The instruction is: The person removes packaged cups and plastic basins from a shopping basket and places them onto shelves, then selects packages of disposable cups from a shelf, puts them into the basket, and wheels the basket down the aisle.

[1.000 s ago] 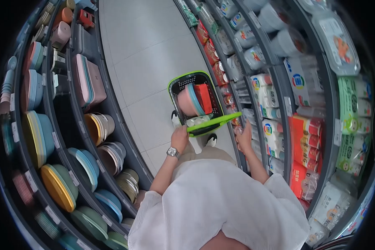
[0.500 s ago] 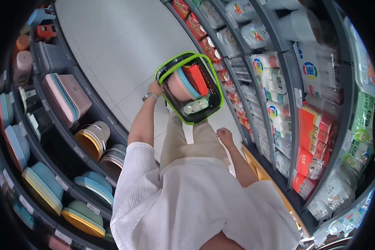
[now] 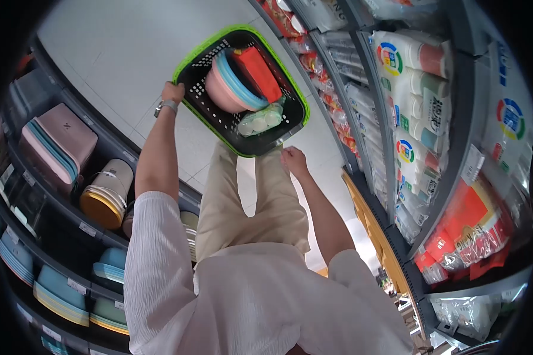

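A black shopping basket (image 3: 193,97) with a lime-green rim is held out in front of my legs. My left hand (image 3: 173,93), with a watch on the wrist, is closed on its left edge; whether the fingers hold the rim or the folded handle I cannot tell. Inside lie nested pink and blue bowls (image 3: 224,89), a red box-shaped item (image 3: 259,74) and a clear-and-green wrapped pack of pale round things (image 3: 260,121). Just below the basket's lower right edge, my right hand (image 3: 293,160) is curled into a loose fist with nothing visible in it.
Shelves on the left carry pink storage boxes (image 3: 62,139), a bucket (image 3: 108,192) and stacked basins (image 3: 62,293). Bagged cups (image 3: 417,89) and red packs (image 3: 468,231) fill the shelves on the right. Pale floor tiles (image 3: 124,53) run between the two rows.
The basket has moved left and looks larger, and its handle no longer arches over the opening. My left hand went left with it. My right hand has come closer to the basket.
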`<state>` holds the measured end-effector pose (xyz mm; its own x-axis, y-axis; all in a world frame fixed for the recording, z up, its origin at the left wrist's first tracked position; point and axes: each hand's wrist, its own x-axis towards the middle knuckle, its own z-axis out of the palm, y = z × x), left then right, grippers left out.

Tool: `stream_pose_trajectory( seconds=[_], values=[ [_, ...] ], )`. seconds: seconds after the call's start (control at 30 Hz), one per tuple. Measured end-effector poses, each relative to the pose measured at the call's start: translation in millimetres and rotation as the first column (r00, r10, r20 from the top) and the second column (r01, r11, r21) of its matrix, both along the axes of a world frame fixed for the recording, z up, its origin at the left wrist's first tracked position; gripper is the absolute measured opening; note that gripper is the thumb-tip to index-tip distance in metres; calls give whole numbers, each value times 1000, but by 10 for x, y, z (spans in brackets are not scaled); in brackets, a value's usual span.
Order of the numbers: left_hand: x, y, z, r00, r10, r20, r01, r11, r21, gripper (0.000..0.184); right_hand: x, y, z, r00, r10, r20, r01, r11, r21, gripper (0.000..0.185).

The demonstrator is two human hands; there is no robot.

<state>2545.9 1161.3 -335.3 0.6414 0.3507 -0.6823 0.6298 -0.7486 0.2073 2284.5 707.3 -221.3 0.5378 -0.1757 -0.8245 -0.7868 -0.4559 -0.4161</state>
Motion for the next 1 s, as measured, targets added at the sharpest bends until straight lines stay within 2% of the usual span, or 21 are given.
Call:
stream_pose_trajectory(
  seconds=[0.03, 0.07, 0.13, 0.17, 0.2, 0.27, 0.33, 0.4, 0.47, 0.5, 0.53, 0.6, 0.67, 0.7, 0.73, 0.8, 0.83, 0.87, 0.93, 0.97, 1.0],
  values=[
    [-35, 86, -242, 1000, 3, -18, -4, 1000, -26, 55, 56, -11, -67, 999, -8, -31, 9, 1000, 22, 26],
    [-88, 28, -227, 999, 1, -36, -2, 1000, -24, 55, 160, 8, -69, 999, -10, -48, 12, 1000, 24, 26],
    [-128, -197, 46, 978, -15, 209, 10, 1000, 26, 46, 413, 46, -60, 994, 108, 8, -107, 994, -25, 25],
    [-229, -356, 103, 900, -113, 421, 57, 988, 143, 34, 442, 29, -176, 994, 105, -5, -105, 994, -19, 25],
    [-311, -522, 215, 904, -118, 410, 62, 987, 147, 34, 477, 19, -316, 999, 51, 17, -52, 998, 29, 23],
    [-411, -835, 444, 840, -23, 541, 98, 989, -110, 26, 598, 35, -543, 999, -5, 35, 2, 996, 85, 21],
    [-694, -1145, 320, 892, -23, 451, 148, 958, -245, 19, 827, 46, -654, 949, 278, 151, -260, 957, -125, 21],
    [-1133, -1473, 42, 941, -165, 295, 256, 917, -306, 28, 957, 42, -864, 960, 251, 125, -235, 963, -130, 20],
    [-1466, -1791, -73, 901, -366, 234, 428, 839, -335, 42, 1026, 45, -1165, 908, 378, 180, -303, 890, -339, 27],
    [-1577, -1949, -90, 855, -499, 143, 519, 810, -273, 57, 1113, 60, -1227, 912, 401, 84, -350, 870, -348, 39],
    [-1673, -2097, -148, 787, -615, 41, 608, 763, -222, 72, 1198, 74, -1321, 912, 402, 81, -352, 869, -348, 39],
    [-1822, -2332, -355, 807, -590, -33, 573, 795, -199, 79, 1338, 100, -1531, 926, 326, -190, -361, 911, -198, 55],
    [-1863, -2496, -413, 828, -537, -159, 499, 836, -227, 82, 1411, 170, -1706, 913, 324, -249, -372, 911, -177, 63],
    [-1960, -2564, -546, 797, -585, -152, 563, 810, -163, 86, 1415, 214, -1782, 900, 321, -295, -377, 913, -156, 71],
    [-2064, -2599, -677, 796, -585, -155, 563, 810, -164, 86, 1390, 242, -1868, 899, 321, -298, -377, 913, -154, 71],
    [-2098, -2642, -821, 748, -659, -73, 663, 748, 35, 92, 1422, 298, -1977, 870, 337, -358, -419, 890, -181, 81],
    [-2049, -2630, -831, 740, -658, -135, 661, 750, -35, 97, 1461, 323, -2004, 874, 335, -352, -415, 891, -184, 81],
    [-2011, -2607, -813, 738, -662, -130, 665, 747, -31, 97, 1477, 345, -1998, 857, 329, -397, -425, 887, -182, 88],
    [-1957, -2568, -711, 746, -654, -125, 640, 756, -140, 91, 1478, 357, -2016, 841, 316, -439, -427, 886, -181, 96],
    [-1914, -2529, -652, 756, -650, -79, 635, 757, -152, 82, 1492, 364, -2011, 821, 321, -473, -447, 876, -181, 102],
    [-1927, -2506, -628, 751, -656, -73, 642, 752, -150, 82, 1488, 359, -2010, 799, 323, -507, -465, 867, -181, 108]
  ],
)
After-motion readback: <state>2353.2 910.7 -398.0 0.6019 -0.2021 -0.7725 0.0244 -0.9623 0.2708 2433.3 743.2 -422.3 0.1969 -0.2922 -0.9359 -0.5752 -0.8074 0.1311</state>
